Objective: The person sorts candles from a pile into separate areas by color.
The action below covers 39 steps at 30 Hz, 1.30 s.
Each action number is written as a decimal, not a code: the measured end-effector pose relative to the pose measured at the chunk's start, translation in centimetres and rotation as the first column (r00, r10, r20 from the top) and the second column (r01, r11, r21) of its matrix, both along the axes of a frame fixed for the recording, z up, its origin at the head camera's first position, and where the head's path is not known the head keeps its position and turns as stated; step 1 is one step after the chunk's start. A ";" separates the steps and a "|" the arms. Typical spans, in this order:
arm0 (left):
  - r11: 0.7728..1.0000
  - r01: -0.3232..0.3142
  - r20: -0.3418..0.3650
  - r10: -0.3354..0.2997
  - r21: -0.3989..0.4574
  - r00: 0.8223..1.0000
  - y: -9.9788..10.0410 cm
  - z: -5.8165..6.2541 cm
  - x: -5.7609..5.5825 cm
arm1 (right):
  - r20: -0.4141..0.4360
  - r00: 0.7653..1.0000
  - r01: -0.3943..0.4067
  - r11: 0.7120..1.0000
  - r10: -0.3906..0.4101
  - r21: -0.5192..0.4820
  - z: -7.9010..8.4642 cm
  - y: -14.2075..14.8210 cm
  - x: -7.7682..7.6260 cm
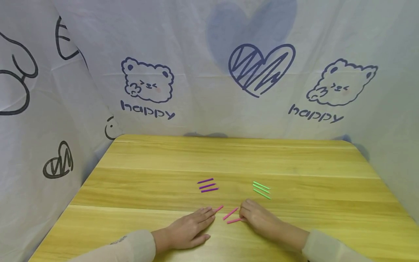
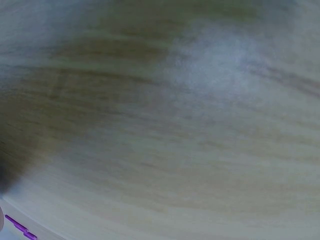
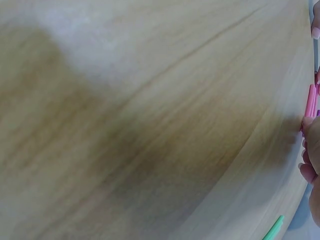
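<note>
Three thin pink sticks lie near the front of the table. My left hand [image 1: 191,228] rests palm down with straight fingers, its fingertips over the lower end of the leftmost pink stick [image 1: 219,208]. Another pink stick [image 1: 230,214] lies slanted between my two hands. With curled fingers, my right hand [image 1: 260,220] pinches the right end of the nearest pink stick [image 1: 234,221]. In the right wrist view, pink sticks [image 3: 310,100] show at the fingertips by the right edge. Only a sliver of the left hand appears in the left wrist view.
Three purple sticks [image 1: 208,185] lie in a slanted row beyond my left hand. Three green sticks [image 1: 261,190] lie side by side beyond my right hand. The wooden table [image 1: 157,156] meets a white cloth [image 1: 203,102] printed with bears and hearts.
</note>
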<state>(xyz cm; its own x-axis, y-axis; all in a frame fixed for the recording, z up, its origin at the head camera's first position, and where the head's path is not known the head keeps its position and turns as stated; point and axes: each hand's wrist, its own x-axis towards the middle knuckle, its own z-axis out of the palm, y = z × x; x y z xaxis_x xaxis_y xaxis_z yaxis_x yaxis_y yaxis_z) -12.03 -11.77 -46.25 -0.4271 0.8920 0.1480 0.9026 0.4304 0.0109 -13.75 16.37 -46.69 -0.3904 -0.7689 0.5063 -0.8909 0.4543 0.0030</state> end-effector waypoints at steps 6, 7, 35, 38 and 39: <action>1.000 0.006 0.015 -0.006 0.007 1.000 0.0 -0.2 -0.1 | 0.027 1.000 0.012 1.000 -0.012 0.004 0.1 0.1 0.0; 1.000 0.006 0.019 -0.007 0.011 1.000 0.0 -0.2 -0.2 | 0.038 0.999 0.014 1.000 -0.014 0.002 0.1 0.1 0.0; 0.854 -0.342 0.183 0.292 0.391 0.939 1.5 -0.3 -0.5 | 0.173 0.972 0.148 0.987 -0.157 0.064 0.6 2.6 2.9; 0.819 -0.411 0.230 0.344 0.401 0.910 1.8 -0.1 -0.4 | 0.147 0.982 0.109 0.990 -0.121 0.087 0.5 3.1 3.1; 0.809 -0.433 0.246 0.361 0.398 0.899 1.9 0.0 -0.4 | 0.140 0.984 0.096 0.991 -0.108 0.090 0.5 3.2 3.2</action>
